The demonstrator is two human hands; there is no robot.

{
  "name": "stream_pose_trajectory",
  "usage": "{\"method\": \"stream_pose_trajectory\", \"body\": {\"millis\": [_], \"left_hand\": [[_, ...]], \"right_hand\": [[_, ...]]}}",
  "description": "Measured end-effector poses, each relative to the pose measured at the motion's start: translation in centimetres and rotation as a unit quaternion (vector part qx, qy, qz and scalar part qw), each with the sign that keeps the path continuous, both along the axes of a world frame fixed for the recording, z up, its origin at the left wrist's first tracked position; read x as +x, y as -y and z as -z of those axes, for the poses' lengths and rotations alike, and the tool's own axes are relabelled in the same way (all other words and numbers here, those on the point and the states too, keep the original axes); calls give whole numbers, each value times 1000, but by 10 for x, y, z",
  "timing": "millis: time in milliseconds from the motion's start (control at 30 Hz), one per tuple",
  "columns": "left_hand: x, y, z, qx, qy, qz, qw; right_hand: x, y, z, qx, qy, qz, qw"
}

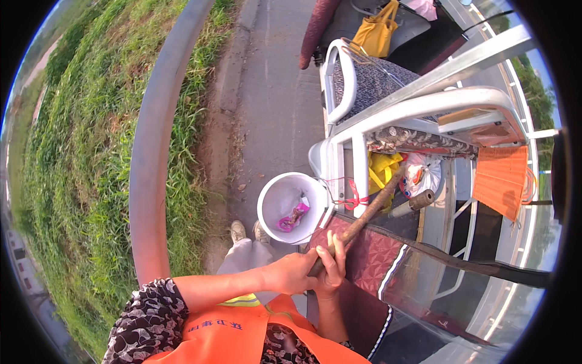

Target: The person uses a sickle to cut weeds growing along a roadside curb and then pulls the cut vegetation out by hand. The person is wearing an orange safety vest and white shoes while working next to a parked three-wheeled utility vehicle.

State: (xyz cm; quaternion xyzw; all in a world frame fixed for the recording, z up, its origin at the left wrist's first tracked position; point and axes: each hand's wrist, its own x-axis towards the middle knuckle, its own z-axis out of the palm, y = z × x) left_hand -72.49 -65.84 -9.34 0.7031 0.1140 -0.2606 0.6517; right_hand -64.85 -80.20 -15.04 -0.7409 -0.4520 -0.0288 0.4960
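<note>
Both of my hands close around a brown wooden pole near its lower end. My left hand reaches in from the left and grips the end. On the pole beside it is my right hand, its fingers wrapped partly around the shaft. The pole slants up to the right, over a white-framed vehicle, its far end in front of a yellow bag. Just beyond my hands, a white plastic bucket sits against the frame. A crumpled pink wrapper lies inside it.
Grass and a kerb run along the left of the pavement. A curved metal bar crosses the left side. The vehicle carries a padded seat, a white plastic bag, a second pole and an orange slatted panel.
</note>
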Motion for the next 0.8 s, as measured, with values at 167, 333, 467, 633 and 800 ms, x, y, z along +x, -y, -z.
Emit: {"method": "stream_pose_trajectory", "body": {"millis": [167,333,467,633,800], "left_hand": [[-55,-2,18,51,71,-17,996],[-128,-9,40,155,248,-94,952],[-185,9,82,302,359,-182,864],[-277,52,151,383,310,-288,821],[-339,91,192,217,123,-328,911]], "right_hand": [[-37,18,-17,37,-196,86,976],[-62,30,-21,112,-322,149,928],[-102,-14,-49,98,-496,-65,860],[-188,-48,11,39,-602,-77,794],[-230,-47,87,-70,-610,22,789]]}}
